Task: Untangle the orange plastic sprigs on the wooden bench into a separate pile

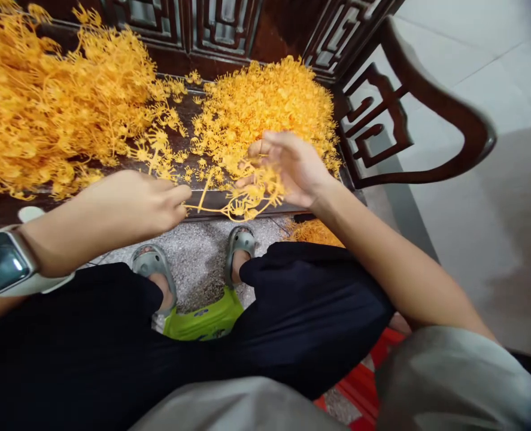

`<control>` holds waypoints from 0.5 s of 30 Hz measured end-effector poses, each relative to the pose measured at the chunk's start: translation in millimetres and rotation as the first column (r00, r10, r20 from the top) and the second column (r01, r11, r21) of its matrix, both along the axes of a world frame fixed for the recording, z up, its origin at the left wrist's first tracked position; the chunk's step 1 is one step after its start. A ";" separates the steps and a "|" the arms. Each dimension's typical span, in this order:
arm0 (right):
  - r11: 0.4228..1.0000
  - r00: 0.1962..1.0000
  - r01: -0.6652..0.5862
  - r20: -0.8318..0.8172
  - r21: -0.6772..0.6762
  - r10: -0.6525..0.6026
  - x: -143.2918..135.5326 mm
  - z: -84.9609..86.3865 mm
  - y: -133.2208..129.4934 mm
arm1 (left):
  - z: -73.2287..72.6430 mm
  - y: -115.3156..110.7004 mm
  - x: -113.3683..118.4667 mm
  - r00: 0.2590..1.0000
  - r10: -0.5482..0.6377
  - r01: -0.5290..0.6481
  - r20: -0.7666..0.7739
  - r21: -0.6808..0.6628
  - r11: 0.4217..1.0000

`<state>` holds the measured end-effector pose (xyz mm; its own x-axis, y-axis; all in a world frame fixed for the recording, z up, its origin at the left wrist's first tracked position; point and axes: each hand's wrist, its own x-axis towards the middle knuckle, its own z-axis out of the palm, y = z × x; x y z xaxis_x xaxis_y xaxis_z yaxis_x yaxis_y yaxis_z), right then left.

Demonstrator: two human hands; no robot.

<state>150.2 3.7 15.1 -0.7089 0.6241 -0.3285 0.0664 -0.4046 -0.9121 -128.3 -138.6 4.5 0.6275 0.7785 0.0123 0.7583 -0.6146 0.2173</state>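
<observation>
My left hand (157, 200) is closed in a pinch on the stem end of a yellow-orange plastic sprig (242, 206). The sprig stretches right, with small claw-like flower pieces along its branches. Around its far end my right hand (294, 167) is half curled, fingers apart and a little blurred; whether they touch the pieces I cannot tell. Behind that hand rises a heap of loose flower pieces (274, 96). A larger pile of branched sprigs (58, 96) lies to the left, and scattered pieces (160, 143) lie between the two.
Both piles rest on a dark carved wooden bench (179, 117) with a lattice back and a curved armrest (454, 120) at right. More orange pieces (316, 232) show below its front edge. A green plastic stool (202, 323) is between my legs, and something red (359, 389) is at lower right.
</observation>
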 end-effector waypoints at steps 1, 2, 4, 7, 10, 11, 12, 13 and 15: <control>0.999 0.999 0.033 -0.027 -0.004 -0.033 0.3 -2.4 1.4 | -0.8 0.0 -2.0 1.000 -0.006 0.006 0.008 -0.038 0.999; 0.998 0.998 0.063 -0.027 0.026 -0.062 1.1 -4.4 2.6 | -0.8 0.1 -3.7 1.000 0.000 0.001 0.015 -0.053 0.999; 0.991 0.996 0.091 0.001 0.094 -0.092 3.7 -7.0 4.5 | 1.2 0.3 -7.3 1.000 0.015 -0.015 -0.013 -0.029 0.999; 0.987 0.998 0.054 0.037 0.151 -0.060 7.8 -8.4 7.8 | 5.6 1.7 -14.0 0.994 0.021 -0.016 -0.106 0.048 0.999; 0.983 0.996 -0.038 0.080 0.178 0.024 10.3 -7.9 11.3 | 5.5 4.5 -20.2 0.986 0.045 -0.036 -0.162 0.054 0.998; 0.982 0.994 -0.058 0.098 0.179 0.041 10.6 -7.3 12.0 | 4.4 5.5 -21.1 0.985 0.052 -0.046 -0.164 0.044 0.998; 0.982 0.992 -0.068 0.114 0.177 0.049 10.7 -6.5 12.2 | 3.2 6.4 -21.1 0.986 0.059 -0.055 -0.158 0.028 0.998; 0.982 0.991 -0.070 0.126 0.173 0.048 10.5 -5.8 12.0 | 2.2 7.2 -20.1 0.988 0.062 -0.060 -0.142 0.013 0.998; 0.982 0.991 -0.071 0.122 0.174 0.050 9.9 -5.3 9.9 | 1.4 8.0 -15.9 0.992 0.059 -0.058 -0.114 0.011 0.998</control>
